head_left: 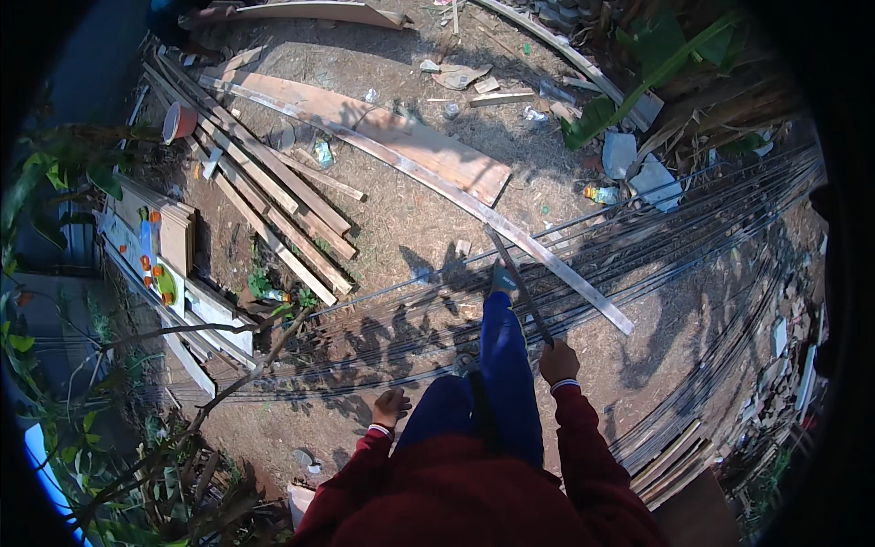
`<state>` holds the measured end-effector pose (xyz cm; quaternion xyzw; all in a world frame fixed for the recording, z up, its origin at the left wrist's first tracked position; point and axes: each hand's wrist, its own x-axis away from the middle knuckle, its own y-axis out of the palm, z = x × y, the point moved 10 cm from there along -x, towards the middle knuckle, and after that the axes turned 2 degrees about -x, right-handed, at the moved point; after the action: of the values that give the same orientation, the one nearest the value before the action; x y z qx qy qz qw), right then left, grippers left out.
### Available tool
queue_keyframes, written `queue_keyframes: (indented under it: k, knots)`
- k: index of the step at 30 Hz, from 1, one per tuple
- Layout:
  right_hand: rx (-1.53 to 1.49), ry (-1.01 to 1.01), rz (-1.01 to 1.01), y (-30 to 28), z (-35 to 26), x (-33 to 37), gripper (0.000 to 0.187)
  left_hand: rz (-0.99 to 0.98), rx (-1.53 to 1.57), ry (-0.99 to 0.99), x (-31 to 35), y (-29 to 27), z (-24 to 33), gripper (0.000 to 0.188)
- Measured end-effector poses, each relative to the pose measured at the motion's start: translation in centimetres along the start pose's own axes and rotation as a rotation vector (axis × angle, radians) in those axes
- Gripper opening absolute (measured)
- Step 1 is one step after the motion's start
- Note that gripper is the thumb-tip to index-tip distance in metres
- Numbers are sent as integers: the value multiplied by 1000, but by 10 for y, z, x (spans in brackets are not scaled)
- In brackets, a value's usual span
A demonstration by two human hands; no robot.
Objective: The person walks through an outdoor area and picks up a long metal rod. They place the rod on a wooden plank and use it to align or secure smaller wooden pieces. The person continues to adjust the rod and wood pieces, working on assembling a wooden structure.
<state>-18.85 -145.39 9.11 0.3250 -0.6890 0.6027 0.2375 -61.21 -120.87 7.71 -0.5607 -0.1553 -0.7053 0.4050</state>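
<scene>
My right hand [558,363] is closed round one end of a long, narrow dark bar [521,284]. The bar slants forward and left, its far end near a long pale plank [401,164] lying across the ground. What kind of tool it is, I cannot make out. My left hand [391,407] hangs beside my left thigh with its fingers loosely curled, and nothing shows in it. One foot [502,278], below my blue trousers, stands among several dark rods [620,255] near the plank.
A wide board [437,150] lies behind the plank. Several timbers [264,187] are stacked at the left, with a pink bucket [180,122] on them. Thin branches [246,378] reach in from the lower left. Rubble [775,383] lines the right side, and a person [173,23] is at the far left.
</scene>
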Motion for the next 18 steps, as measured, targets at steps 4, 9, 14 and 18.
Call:
queue_keyframes:
  k: [4, 9, 14, 18]
  knots:
    - [63, -65, -45, -18, -63, -70, 30, 178, -134, 382, 22, 19, 101, 28]
    - [97, -193, -45, -7, -149, -150, 29, 363, -99, 573, 61, 12, 211, 27]
    - [118, -246, 10, 14, -230, -203, 25, 310, -90, 614, 31, 3, 270, 23]
    - [217, -213, -61, 34, -287, -231, 25, 267, -245, 399, -47, -16, 305, 33]
